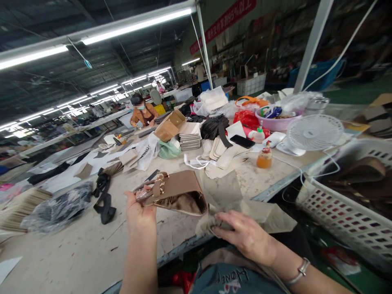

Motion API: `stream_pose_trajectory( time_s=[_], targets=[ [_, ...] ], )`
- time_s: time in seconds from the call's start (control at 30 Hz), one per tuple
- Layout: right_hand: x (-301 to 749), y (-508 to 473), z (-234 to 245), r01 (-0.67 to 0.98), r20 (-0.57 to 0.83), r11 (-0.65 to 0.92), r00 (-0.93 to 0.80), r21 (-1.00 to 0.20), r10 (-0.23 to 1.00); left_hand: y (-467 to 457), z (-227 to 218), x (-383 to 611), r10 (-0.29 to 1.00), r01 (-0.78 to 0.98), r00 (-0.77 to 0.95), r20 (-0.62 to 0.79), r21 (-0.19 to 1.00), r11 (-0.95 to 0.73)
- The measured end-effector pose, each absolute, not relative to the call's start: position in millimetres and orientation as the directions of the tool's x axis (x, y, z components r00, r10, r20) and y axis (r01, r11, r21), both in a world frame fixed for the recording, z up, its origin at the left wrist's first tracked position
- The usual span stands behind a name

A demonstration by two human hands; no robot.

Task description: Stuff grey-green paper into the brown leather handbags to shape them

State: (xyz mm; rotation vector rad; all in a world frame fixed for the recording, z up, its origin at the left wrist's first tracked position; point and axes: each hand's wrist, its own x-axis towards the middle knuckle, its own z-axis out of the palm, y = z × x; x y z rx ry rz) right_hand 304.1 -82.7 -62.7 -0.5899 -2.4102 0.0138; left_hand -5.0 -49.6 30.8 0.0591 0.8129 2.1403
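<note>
My left hand (139, 202) is closed round one end of a brown handbag (179, 185) with gold-coloured chain hardware. The bag lies on its side just above the worktable, its open mouth turned to the right and a shiny brown lining showing inside. Beside that mouth, my right hand (241, 234) is closed on a crumpled sheet of beige paper (223, 192). The sheet spreads behind the hand and out to the right over the table edge. My right fingertips are partly buried in its folds.
On the worktable (76, 253) are black straps (104, 200), a plastic-wrapped bundle (61, 208), stacked panels (190, 136), a phone (242, 141), a glue bottle (264, 157) and a white fan (315, 132). A white basket (346, 208) stands right. A co-worker (143, 112) sits farther back.
</note>
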Motion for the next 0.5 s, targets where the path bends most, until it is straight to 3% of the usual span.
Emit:
stream_pose_trajectory(
  time_s=[0.13, 0.23, 0.33, 0.5],
  targets=[
    [314.4, -65.1, -87.5, 0.485, 0.628, 0.783, -0.482, -0.39, 0.611, -56.3, 58.4, -2.1, 0.64, -0.561, -0.764, -0.081, 0.572, -0.598],
    [324.8, -42.3, -89.0, 0.638, 0.657, 0.643, -0.272, -0.425, 0.704, -61.6, 67.6, 5.9, 0.586, -0.438, -0.806, 0.088, 0.578, -0.689],
    [336.4, -19.9, -80.9, 0.743, 0.546, 0.473, -0.174, -0.473, 0.819, -63.7, 68.8, 15.3, 0.556, -0.364, -0.807, 0.196, 0.577, -0.731],
    [332.8, 23.9, -53.1, 0.673, 0.396, 0.301, -0.014, -0.675, 0.918, -72.2, 65.4, 18.8, 0.496, -0.229, -0.794, 0.352, 0.582, -0.78]
  ],
)
